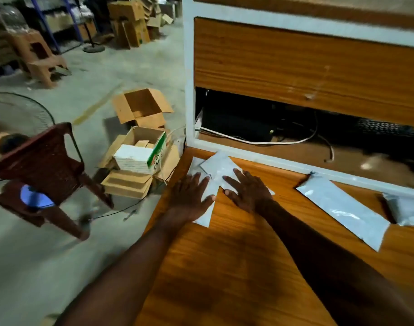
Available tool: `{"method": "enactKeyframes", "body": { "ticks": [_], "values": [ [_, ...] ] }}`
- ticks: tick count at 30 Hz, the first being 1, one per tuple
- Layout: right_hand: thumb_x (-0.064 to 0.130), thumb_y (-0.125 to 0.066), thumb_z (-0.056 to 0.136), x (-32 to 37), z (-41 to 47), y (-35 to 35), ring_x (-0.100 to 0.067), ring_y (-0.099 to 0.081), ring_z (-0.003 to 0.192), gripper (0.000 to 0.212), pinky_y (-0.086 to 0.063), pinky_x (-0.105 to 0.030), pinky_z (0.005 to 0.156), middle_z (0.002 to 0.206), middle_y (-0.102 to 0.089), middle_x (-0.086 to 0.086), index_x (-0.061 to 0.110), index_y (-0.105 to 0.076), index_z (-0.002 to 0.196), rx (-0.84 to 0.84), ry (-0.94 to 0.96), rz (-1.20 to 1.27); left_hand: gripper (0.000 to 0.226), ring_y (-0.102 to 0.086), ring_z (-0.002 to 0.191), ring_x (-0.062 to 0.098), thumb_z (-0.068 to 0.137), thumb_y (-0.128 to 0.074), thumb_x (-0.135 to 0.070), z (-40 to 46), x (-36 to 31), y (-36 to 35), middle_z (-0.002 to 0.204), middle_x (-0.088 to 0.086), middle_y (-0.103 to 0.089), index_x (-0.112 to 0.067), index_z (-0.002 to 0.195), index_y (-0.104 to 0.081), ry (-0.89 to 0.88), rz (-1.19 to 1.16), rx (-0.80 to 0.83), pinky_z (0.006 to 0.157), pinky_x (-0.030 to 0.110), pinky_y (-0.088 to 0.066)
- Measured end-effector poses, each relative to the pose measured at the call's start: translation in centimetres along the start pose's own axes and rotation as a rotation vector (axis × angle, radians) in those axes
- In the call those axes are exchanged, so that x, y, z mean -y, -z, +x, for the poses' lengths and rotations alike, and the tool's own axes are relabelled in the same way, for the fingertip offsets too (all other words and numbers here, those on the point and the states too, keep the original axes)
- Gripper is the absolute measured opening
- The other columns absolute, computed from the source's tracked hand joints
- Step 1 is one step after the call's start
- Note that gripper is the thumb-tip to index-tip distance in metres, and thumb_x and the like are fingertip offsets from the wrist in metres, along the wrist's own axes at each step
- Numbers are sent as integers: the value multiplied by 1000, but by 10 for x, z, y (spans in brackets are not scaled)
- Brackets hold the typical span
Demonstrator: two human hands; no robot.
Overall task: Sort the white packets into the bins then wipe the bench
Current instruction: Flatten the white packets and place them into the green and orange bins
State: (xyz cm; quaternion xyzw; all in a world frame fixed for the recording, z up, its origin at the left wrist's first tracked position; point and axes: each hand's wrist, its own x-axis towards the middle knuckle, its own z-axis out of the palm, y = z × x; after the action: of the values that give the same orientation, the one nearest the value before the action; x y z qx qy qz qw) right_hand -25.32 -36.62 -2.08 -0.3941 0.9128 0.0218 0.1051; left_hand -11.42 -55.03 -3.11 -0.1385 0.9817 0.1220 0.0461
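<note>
A loose pile of white packets (219, 165) lies at the far left corner of the wooden bench (236, 267). My left hand (189, 196) lies flat on the left of the pile, fingers spread. My right hand (248, 191) lies flat on its right side, also with fingers apart. Neither hand grips anything. A long white packet (342, 208) lies alone to the right on the bench. At the right edge sits another white packet (408, 210), partly cut off by the frame.
Open cardboard boxes (142, 156) stand on the floor just left of the bench, one holding a white box. A dark red plastic chair (43, 170) stands further left. A shelf unit (307, 67) with cables and a keyboard rises behind the bench.
</note>
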Motion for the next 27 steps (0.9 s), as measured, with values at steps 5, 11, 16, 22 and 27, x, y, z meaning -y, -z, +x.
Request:
{"method": "enactKeyframes", "body": {
  "ticks": [5, 11, 16, 22, 27],
  "values": [
    [67, -12, 99, 35, -13, -17, -33, 3, 154, 62, -5, -58, 120, 169, 3, -2, 44, -7, 156, -77, -310, 104, 72, 18, 150, 22, 93, -15, -72, 9, 7, -12, 164, -6, 17, -41, 154, 5, -8, -5, -1, 121, 50, 9],
    [65, -27, 98, 54, -24, 0, -43, -9, 148, 61, -19, -62, 112, 167, -2, -4, 41, -14, 153, 11, -469, 318, 67, 21, 149, 22, 95, -16, -70, 4, 2, 4, 164, -8, 17, -44, 154, 3, -14, -56, -53, 111, 45, 22],
    [77, -21, 93, 45, -29, -1, -40, -1, 151, 70, -15, -61, 116, 168, 5, -1, 48, -4, 155, -42, -429, 279, 67, 19, 150, 25, 93, -15, -74, 8, 1, 2, 165, -7, 13, -48, 153, -3, 36, -143, -5, 112, 47, 21],
    [72, -12, 96, 52, -27, -28, -35, 6, 154, 68, -2, -59, 121, 168, -1, -5, 41, -11, 157, -130, -405, 206, 62, 13, 151, 25, 96, -21, -68, 15, 2, -22, 166, -7, 6, -46, 153, -10, 54, -41, -91, 116, 48, 17],
    [51, -26, 106, 49, -36, -29, -33, -8, 154, 53, -10, -50, 123, 166, -21, -8, 30, -34, 154, -221, -337, 289, 52, -2, 153, 22, 101, -24, -52, 14, 3, -26, 165, -6, -14, -39, 151, -31, -10, -121, -120, 121, 44, 7]
  ]
}}
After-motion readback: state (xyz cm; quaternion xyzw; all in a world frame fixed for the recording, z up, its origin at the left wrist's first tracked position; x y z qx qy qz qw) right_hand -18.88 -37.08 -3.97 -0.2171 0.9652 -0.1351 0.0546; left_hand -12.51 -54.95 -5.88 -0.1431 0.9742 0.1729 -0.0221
